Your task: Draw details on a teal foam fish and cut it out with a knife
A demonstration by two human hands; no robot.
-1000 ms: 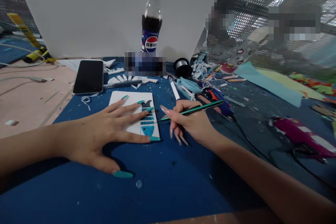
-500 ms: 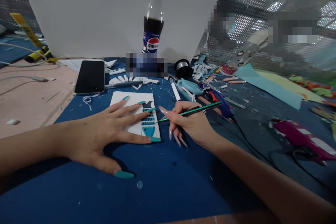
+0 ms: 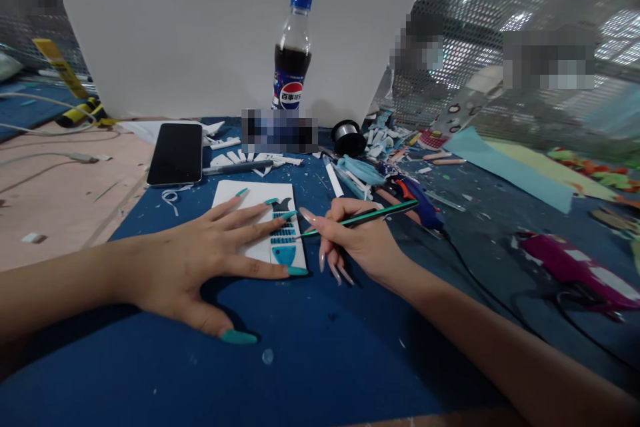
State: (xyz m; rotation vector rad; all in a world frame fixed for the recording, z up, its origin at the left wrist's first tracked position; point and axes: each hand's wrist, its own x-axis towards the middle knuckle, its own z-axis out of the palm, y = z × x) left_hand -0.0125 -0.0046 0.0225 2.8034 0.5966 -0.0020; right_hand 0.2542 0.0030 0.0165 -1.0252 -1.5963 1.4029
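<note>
At the near edge, both forearms reach in over the blue table (image 3: pixel 320 347), which is speckled with small white scraps. The left hand (image 3: pixel 200 260) lies flat with its fingers spread wide, holding nothing; the fingertips press on a white card (image 3: pixel 250 197) and the thumb rests on the table nearer in. The card lies flat at the scene's middle, and a blue fish cut-out (image 3: pixel 284 240) sits along its right edge, under the tips of the left hand's fingers. Just right of the card, the right hand (image 3: pixel 360 240) has its fingers closed around a green pencil (image 3: pixel 370 215), whose tip points left and meets the fish cut-out. Far right, a magenta glue gun (image 3: pixel 575 267) lies on the table with a dark cord. Beyond the right hand lies a blue glue gun (image 3: pixel 420 203), with paper scraps and a light blue piece around it. Farther left, a black phone (image 3: pixel 176 153) lies face up beside a grey pen (image 3: pixel 240 167). Farther still stand a black spool (image 3: pixel 349 137) and a cola bottle (image 3: pixel 291 53) with a blue cap, upright before a white board (image 3: pixel 175 33).
</note>
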